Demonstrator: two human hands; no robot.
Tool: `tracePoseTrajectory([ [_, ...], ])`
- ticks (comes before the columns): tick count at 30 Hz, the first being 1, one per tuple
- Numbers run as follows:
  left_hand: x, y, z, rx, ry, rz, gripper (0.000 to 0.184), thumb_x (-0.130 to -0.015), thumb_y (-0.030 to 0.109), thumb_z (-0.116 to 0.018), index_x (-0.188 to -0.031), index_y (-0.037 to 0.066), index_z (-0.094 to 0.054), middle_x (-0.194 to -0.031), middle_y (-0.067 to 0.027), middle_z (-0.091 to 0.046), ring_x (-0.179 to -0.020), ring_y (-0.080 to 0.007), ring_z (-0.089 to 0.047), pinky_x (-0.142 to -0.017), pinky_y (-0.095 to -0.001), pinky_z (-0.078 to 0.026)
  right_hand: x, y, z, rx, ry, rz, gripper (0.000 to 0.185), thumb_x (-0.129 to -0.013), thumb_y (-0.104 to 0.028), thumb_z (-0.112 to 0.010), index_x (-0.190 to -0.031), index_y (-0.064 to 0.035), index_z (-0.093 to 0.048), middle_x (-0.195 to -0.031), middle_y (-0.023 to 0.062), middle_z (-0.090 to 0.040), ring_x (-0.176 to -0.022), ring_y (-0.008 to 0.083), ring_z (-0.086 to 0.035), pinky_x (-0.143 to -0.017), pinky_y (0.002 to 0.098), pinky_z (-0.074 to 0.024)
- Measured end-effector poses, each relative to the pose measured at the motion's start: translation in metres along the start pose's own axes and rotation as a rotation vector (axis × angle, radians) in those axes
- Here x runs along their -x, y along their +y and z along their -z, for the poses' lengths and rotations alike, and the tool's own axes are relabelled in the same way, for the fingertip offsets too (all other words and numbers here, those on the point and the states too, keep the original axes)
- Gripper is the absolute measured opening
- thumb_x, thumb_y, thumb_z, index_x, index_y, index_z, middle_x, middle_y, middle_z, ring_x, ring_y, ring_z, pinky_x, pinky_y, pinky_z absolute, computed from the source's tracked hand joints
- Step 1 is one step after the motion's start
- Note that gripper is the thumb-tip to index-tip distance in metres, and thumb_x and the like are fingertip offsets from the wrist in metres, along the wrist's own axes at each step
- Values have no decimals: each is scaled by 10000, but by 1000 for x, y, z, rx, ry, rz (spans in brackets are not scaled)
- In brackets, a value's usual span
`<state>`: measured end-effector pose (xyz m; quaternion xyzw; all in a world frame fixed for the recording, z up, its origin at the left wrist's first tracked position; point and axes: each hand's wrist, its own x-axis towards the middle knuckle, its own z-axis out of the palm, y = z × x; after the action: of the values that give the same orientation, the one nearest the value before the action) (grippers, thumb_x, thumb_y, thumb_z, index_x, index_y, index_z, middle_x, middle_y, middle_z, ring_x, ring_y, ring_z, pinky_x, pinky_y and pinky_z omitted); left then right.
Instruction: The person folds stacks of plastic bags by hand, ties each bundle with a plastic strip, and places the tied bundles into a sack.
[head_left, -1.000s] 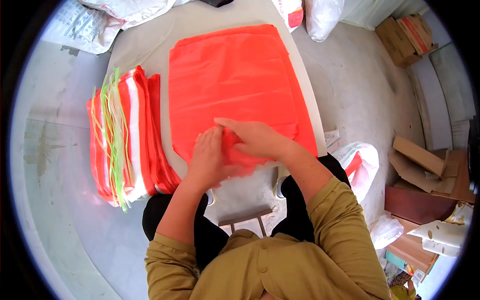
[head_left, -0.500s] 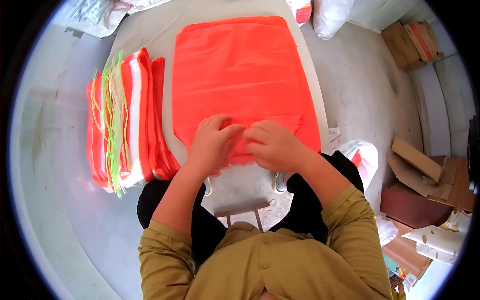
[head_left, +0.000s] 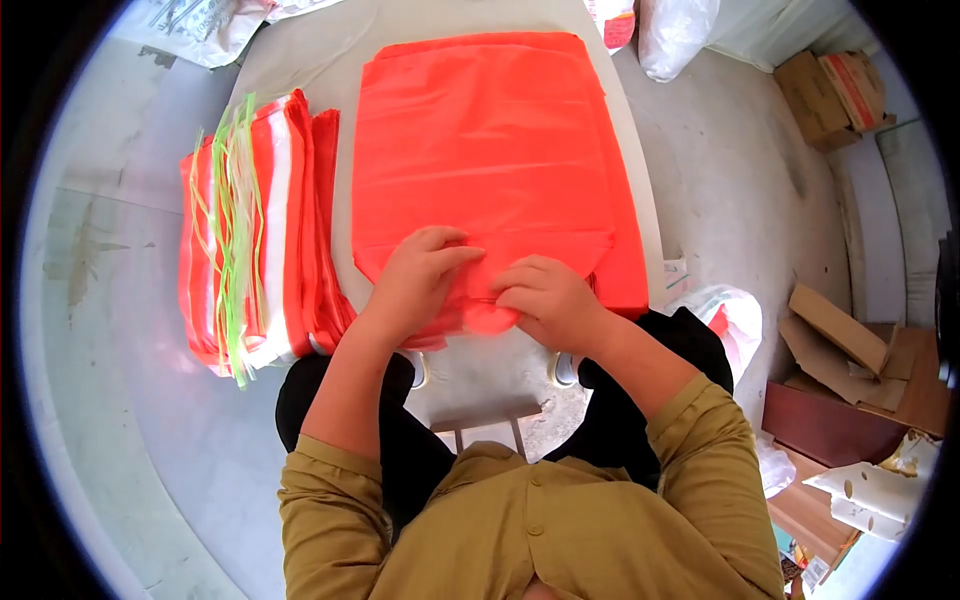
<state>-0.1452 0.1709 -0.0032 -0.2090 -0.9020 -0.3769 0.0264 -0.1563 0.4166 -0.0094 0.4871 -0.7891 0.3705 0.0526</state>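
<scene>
A stack of flat red plastic bags [head_left: 480, 140] lies before me, its near end narrowing toward my lap. My left hand [head_left: 425, 275] is at the left of that narrow end, thumb and fingers closed on the thin plastic. On the other side, my right hand [head_left: 545, 300] pinches a small rounded fold of red plastic [head_left: 490, 318] with its fingertips. Part of the plastic under both hands is hidden. To the left lies a folded red and white striped bundle [head_left: 285, 220], with thin green strips [head_left: 235, 235] draped over it.
The pale tabletop [head_left: 310, 55] shows around the stack. White bags [head_left: 670, 35] stand at the far right edge. Cardboard boxes [head_left: 825, 95] and an opened carton [head_left: 840, 340] are on the right. A white bag with red in it [head_left: 735, 325] sits beside my right knee.
My hands have moved slightly apart. A rounded red fold now shows between them near my right fingertips. The view has shifted a little, moving the stack right in the picture.
</scene>
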Motion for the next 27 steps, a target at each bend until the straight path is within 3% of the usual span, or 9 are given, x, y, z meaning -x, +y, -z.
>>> tracePoseTrajectory([
  [6,-1,-1,0,-20,-29,-17,325,-865,-6,-625,-1167,49,-731,-1240,-171,-654,-1191,-371,-599,-1011,-445,-503,-7,6,0,-202,-9,-436,115,-845,-34,-692,-959,-26,-679,-1031,107,-677,-933,317,-648,-802,394,-533],
  [14,2,17,6,-58,-62,16,403,-807,90,-761,-1202,39,-699,-1299,-174,-627,-1226,-373,-579,-1048,-447,-481,-19,7,-4,-53,-34,-566,112,-858,-118,-721,-914,-35,-673,-947,112,-633,-833,314,-642,-720,408,-520],
  [18,0,8,-9,-88,46,8,315,-796,70,-771,-1104,40,-714,-1200,-140,-669,-1144,-353,-615,-983,-438,-510,-22,6,-10,-81,115,-590,140,-851,-131,-739,-917,-39,-657,-946,113,-628,-822,326,-632,-715,426,-520],
  [21,-4,5,-14,-84,92,15,254,-787,40,-765,-1036,46,-717,-1131,-114,-685,-1085,-342,-630,-933,-434,-523,-23,10,-6,54,164,-345,183,-814,-126,-759,-947,-63,-649,-986,101,-632,-863,311,-633,-730,418,-529],
  [24,-5,1,-16,-79,113,30,229,-781,16,-755,-1003,52,-714,-1100,-105,-684,-1057,-340,-630,-909,-433,-524,-17,4,12,158,-171,-42,243,-769,-97,-759,-987,-83,-651,-1034,88,-626,-945,291,-624,-793,402,-538],
  [27,-5,3,-16,-86,109,53,224,-782,10,-749,-999,53,-712,-1090,-103,-681,-1051,-340,-628,-901,-433,-524,-19,1,9,205,-155,6,297,-728,-60,-729,-1020,-75,-676,-1050,69,-626,-1012,265,-611,-862,374,-539],
])
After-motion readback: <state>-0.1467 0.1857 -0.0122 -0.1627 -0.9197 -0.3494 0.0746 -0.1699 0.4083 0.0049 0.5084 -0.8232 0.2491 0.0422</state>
